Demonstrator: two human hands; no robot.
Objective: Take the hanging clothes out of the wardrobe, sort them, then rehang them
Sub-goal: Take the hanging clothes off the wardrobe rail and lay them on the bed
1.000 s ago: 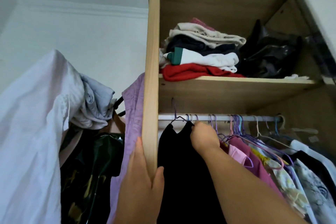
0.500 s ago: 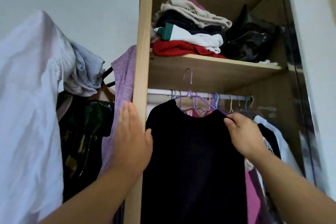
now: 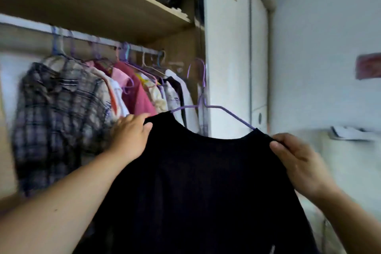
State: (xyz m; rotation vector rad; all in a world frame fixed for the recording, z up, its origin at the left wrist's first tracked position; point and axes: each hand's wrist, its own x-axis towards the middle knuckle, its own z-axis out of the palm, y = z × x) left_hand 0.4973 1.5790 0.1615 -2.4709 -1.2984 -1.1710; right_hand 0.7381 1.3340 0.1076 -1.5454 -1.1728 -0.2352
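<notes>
The left hand grips one shoulder of the black top, the right hand pinches the other. Its purple hanger is off the rail — hook free.

The top reads plain black; its hanger is purple wire. Left of the top, the shirt is grey-white plaid with dark lines, and the blouse is deep pink. Above the top, the shelf is tan wood.
</notes>
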